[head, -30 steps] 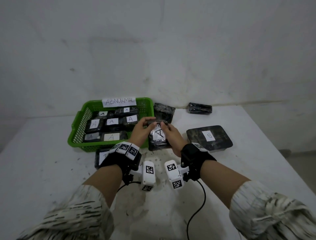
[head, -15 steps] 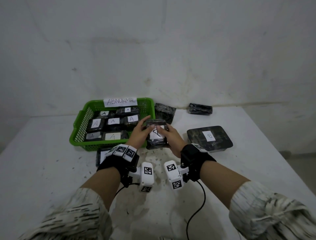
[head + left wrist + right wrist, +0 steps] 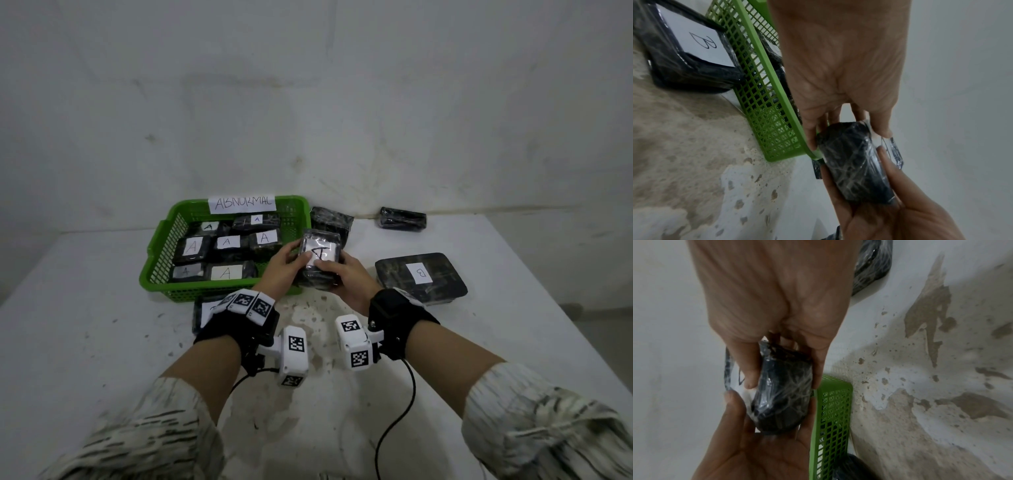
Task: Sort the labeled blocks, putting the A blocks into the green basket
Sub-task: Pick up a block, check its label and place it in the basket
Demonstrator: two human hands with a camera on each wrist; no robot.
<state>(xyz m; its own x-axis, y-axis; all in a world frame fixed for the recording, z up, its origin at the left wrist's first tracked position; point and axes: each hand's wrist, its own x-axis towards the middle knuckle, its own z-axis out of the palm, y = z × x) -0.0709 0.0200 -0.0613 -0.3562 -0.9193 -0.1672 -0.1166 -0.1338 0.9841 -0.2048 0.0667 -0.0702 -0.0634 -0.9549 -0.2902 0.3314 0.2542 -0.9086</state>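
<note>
A black plastic-wrapped block with a white A label [image 3: 320, 255] is held off the table between both hands, tilted up, at the green basket's [image 3: 157, 236] near right corner. My left hand [image 3: 282, 263] grips its left side, thumb on the top. My right hand [image 3: 342, 275] grips its right side, thumb on the label. The wrist views show the same block [image 3: 857, 162] [image 3: 783, 395] clasped between the two hands beside the basket rim [image 3: 764, 78] [image 3: 832, 418]. The basket holds several A-labelled blocks [image 3: 226, 272] and carries an "ABNORMAL" sign.
A large block labelled B [image 3: 420, 277] lies right of my hands. Another B block [image 3: 694, 53] sits against the basket's near wall, partly under my left wrist. Two unlabelled wrapped blocks [image 3: 334, 221] [image 3: 403, 219] lie by the back wall. The table's right edge [image 3: 568, 308] runs close.
Both hands have lifted the A block off the table and carried it up and slightly left toward the basket corner, tilting its label toward me.
</note>
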